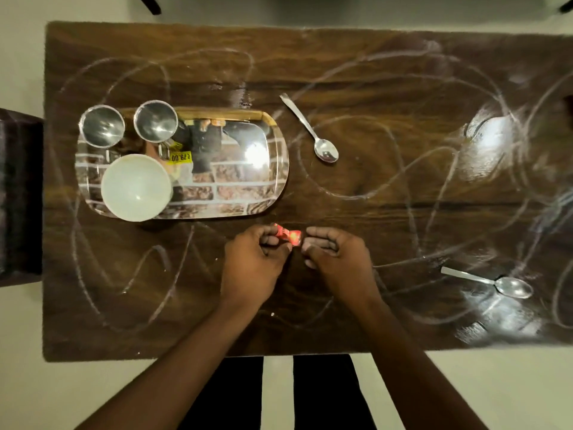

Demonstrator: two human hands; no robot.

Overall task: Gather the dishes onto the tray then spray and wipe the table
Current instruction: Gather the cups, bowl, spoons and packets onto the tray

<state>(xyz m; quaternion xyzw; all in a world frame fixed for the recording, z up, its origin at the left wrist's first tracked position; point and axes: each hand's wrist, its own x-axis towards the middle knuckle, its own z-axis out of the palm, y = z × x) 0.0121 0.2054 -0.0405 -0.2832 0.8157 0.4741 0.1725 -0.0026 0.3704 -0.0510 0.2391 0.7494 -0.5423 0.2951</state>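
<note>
Pinching a bow-shaped red wrapper (287, 237) — left hand (252, 262) and right hand (336, 259).

bowl (136, 187) and two cups (101, 126) on tray (248, 181), spoons (311, 130) right of it

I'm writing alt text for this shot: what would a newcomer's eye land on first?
White scribbles loop across the whole dark table. At its near middle, the left hand and right hand pinch a bright red wrapper between them. On the left, a shiny tray holds two cups and a white bowl; two spoons lie loose, one right of the tray, the other near right.
</note>
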